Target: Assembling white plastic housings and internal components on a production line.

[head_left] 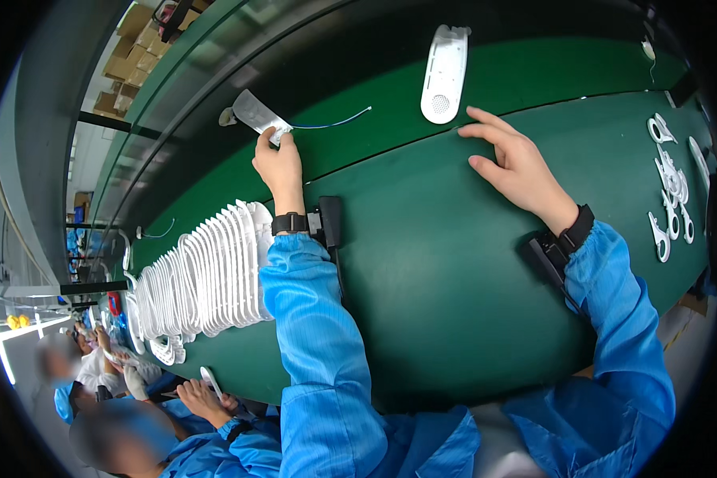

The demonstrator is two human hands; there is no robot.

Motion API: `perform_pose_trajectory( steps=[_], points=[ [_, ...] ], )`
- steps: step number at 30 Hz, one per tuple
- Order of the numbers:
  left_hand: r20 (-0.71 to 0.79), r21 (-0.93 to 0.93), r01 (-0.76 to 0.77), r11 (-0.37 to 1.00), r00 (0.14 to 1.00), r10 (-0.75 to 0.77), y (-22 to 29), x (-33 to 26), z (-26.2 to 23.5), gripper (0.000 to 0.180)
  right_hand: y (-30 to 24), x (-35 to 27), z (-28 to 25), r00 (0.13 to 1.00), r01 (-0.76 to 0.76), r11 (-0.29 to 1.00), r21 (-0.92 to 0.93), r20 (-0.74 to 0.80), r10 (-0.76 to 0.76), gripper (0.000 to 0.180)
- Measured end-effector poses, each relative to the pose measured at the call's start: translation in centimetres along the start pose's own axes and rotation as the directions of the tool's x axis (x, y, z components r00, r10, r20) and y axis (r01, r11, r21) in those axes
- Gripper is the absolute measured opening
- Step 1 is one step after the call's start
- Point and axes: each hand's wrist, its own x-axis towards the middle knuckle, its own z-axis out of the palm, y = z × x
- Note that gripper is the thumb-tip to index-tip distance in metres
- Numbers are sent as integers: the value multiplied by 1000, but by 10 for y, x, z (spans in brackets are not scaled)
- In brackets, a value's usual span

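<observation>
Between its thumb and fingers my left hand (279, 163) pinches the near end of a pale, translucent flat strip (252, 110). A thin blue-and-white cable (334, 126) stretches from beside those fingertips to the right, over the green surface. My right hand (517, 163) is open, holding nothing, its fingers spread just below a white elongated housing (446, 76). That housing lies apart from the hand and has a round perforated grille at its near end. A small whitish piece (228, 117) sits by the strip's far left end.
Left of my left forearm, a long row of white curved plastic parts (203, 275) stands packed together. Several white ring-ended parts (670, 187) lie at the right of the green table (446, 319). A co-worker's hand (203, 401) is at the lower left. Dark rails border the far side.
</observation>
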Motion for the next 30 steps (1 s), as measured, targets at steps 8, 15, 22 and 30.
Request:
perform_pose_trajectory(
  steps=[8,15,22,30],
  points=[
    [-212,-367,-156,917,974,81,1,-10,-5,16,7,7,-3,995,-51,993,105,91,41,20],
    [-182,-663,-165,731,982,57,21,-53,-26,31,13,6,-1,998,-41,968,247,62,27,10],
    [-15,-933,65,354,975,-220,35,-55,-74,28,5,5,-2,998,-30,990,139,64,22,12],
    [170,-953,233,192,939,-299,42,-49,-97,18,8,5,-1,999,9,990,140,52,-16,13]
  ],
)
